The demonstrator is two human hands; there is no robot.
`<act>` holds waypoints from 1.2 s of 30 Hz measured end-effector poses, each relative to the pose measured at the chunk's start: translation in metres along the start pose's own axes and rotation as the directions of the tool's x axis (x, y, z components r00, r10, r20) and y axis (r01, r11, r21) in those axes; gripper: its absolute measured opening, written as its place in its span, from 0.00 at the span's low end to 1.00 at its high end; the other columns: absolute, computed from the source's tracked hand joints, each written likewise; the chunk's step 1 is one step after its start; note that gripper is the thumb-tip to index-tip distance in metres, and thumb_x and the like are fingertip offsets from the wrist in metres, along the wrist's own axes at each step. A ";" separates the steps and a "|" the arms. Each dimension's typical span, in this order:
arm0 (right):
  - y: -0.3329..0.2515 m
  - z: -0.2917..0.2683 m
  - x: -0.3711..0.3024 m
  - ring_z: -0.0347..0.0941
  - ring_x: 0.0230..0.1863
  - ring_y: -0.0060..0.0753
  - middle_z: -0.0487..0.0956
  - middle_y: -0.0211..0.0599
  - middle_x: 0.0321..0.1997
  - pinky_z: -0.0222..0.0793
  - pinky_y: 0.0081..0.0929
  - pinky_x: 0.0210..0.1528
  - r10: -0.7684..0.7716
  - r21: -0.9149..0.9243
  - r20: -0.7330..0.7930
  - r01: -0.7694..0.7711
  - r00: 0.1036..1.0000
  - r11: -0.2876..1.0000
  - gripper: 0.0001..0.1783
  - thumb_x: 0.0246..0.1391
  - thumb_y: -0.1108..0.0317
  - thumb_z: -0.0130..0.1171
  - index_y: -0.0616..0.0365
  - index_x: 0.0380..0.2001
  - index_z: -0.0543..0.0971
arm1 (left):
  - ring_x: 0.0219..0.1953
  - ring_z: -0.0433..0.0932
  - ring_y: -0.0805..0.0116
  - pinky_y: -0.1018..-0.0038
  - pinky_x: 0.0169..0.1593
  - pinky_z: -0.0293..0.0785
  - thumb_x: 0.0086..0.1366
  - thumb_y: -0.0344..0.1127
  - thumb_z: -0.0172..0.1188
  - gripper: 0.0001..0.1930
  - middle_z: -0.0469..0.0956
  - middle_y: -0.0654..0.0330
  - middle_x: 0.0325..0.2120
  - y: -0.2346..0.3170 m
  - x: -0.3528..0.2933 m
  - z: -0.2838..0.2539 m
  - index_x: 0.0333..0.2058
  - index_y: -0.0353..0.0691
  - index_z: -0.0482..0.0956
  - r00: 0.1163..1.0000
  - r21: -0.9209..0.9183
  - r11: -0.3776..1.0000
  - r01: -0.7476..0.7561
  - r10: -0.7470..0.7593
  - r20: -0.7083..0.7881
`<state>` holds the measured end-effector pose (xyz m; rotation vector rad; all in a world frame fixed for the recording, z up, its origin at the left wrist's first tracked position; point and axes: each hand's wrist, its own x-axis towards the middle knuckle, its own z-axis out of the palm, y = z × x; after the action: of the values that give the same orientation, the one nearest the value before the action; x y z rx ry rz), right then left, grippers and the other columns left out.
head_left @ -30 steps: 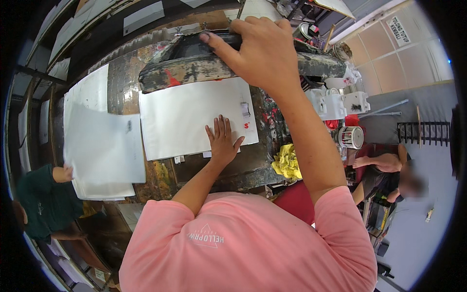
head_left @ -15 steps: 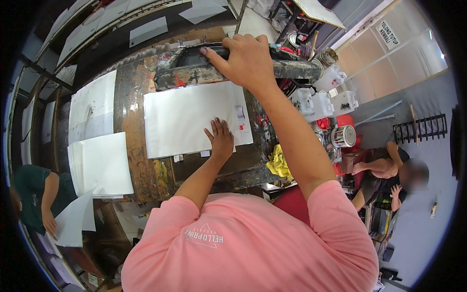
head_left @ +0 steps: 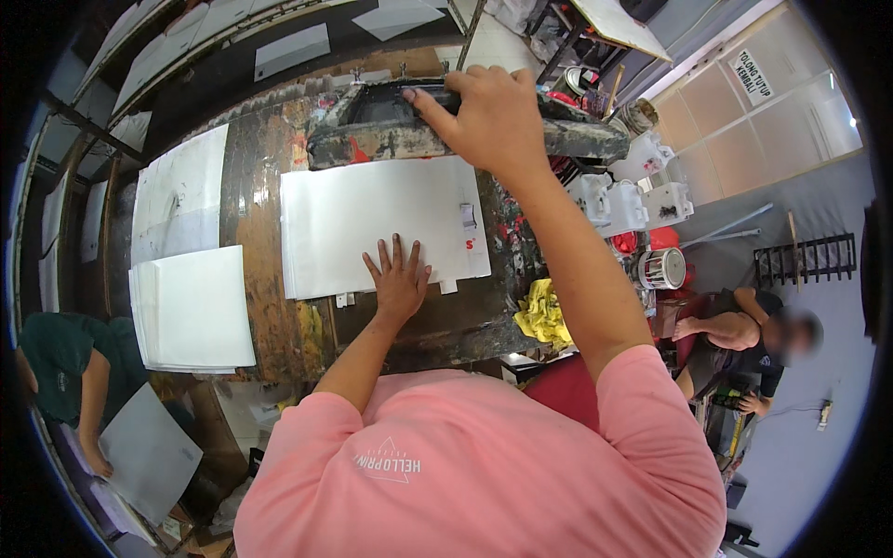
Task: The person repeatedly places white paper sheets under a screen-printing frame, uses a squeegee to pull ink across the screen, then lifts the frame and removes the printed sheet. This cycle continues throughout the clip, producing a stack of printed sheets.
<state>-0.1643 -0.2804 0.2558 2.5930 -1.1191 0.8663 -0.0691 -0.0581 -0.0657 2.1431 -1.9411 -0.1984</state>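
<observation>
My left hand (head_left: 400,279) lies flat with spread fingers on a white paper sheet (head_left: 344,223), near its front edge. The sheet appears to rest on others, and small red and grey prints show at its right edge. Beyond the paper, my right hand (head_left: 498,116) is wrapped over a paint-stained screen-printing frame (head_left: 381,144), its thumb on the inner side. The frame is tilted up off the table, its long wooden edge facing me. Whether the right fingers also hold something inside the frame is hidden.
A white paper stack (head_left: 191,312) and more sheets (head_left: 177,191) lie at left on the stained table (head_left: 256,186). A yellow cloth (head_left: 544,312), white jugs (head_left: 619,205) and a paint can (head_left: 662,268) stand right. One co-worker (head_left: 70,363) handles paper at left; another person (head_left: 744,330) sits right.
My left hand has slid left over the paper, its fingers spreading wider. My right hand still grips the frame. The left co-worker's sheet has turned; the right person's raised hand has dropped.
</observation>
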 end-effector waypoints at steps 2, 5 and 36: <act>0.000 -0.002 0.005 0.81 0.38 0.43 0.87 0.40 0.34 0.60 0.44 0.49 0.006 0.021 0.010 -0.006 1.000 1.000 0.35 0.62 0.31 0.57 0.54 0.41 0.91 | 0.81 0.41 0.31 0.26 0.75 0.28 0.78 0.59 0.48 0.34 0.50 0.40 0.79 -0.006 -0.004 0.003 0.76 0.50 0.65 1.000 -0.014 1.000 -0.007 0.007 -0.003; -0.001 -0.003 0.011 0.81 0.36 0.42 0.87 0.39 0.33 0.60 0.43 0.49 0.000 0.035 -0.018 0.001 1.000 0.999 0.34 0.61 0.31 0.59 0.52 0.40 0.91 | 0.81 0.41 0.32 0.27 0.75 0.28 0.78 0.59 0.48 0.34 0.50 0.40 0.79 -0.007 -0.005 0.007 0.76 0.49 0.64 1.000 -0.029 1.000 -0.004 0.005 0.023; -0.028 0.111 -0.263 0.74 0.59 0.44 0.81 0.37 0.54 0.63 0.54 0.61 -0.072 0.180 0.622 -0.053 0.780 0.982 0.28 0.50 0.70 0.68 0.50 0.57 0.80 | 0.72 0.66 0.37 0.50 0.74 0.66 0.62 0.86 0.49 0.74 0.60 0.30 0.70 -0.044 -0.052 -0.049 0.75 0.27 0.20 0.599 -0.468 -0.785 0.406 -0.158 0.785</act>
<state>-0.2390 -0.1446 0.0142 3.1562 -1.2015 0.0655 -0.0196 0.0014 -0.0332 0.9893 0.3739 -1.6062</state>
